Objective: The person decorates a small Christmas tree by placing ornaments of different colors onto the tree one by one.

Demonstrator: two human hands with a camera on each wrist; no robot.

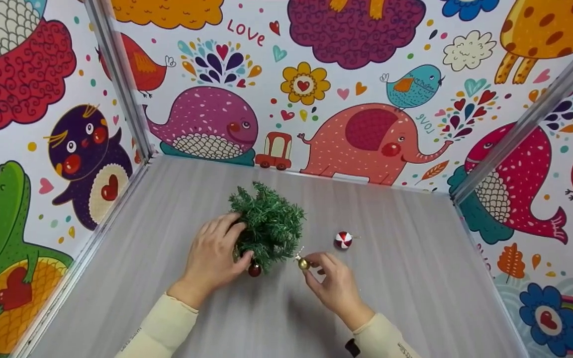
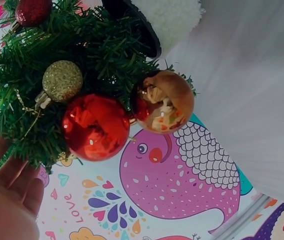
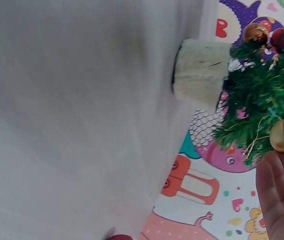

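A small green artificial Christmas tree [image 1: 271, 223] stands on the table. My left hand [image 1: 214, 253] holds its left side, fingers among the branches and thumb beside a dark red ball [image 1: 254, 270]. Between thumb and fingertips, my right hand [image 1: 335, 286] pinches a small gold ball ornament [image 1: 304, 263] with a thin gold loop, just right of the branches. In the left wrist view, a shiny red ball [image 2: 96, 127], a shiny gold ball [image 2: 164, 102] and a glittery gold ball [image 2: 62, 81] hang on the tree. The right wrist view shows its whitish pot [image 3: 202, 70].
On the grey wood-look table [image 1: 406, 278], a red-and-white striped ball [image 1: 343, 240] lies to the right of the tree. Walls printed with cartoon animals enclose the table at the back and sides, with metal posts [image 1: 122, 79] at the corners.
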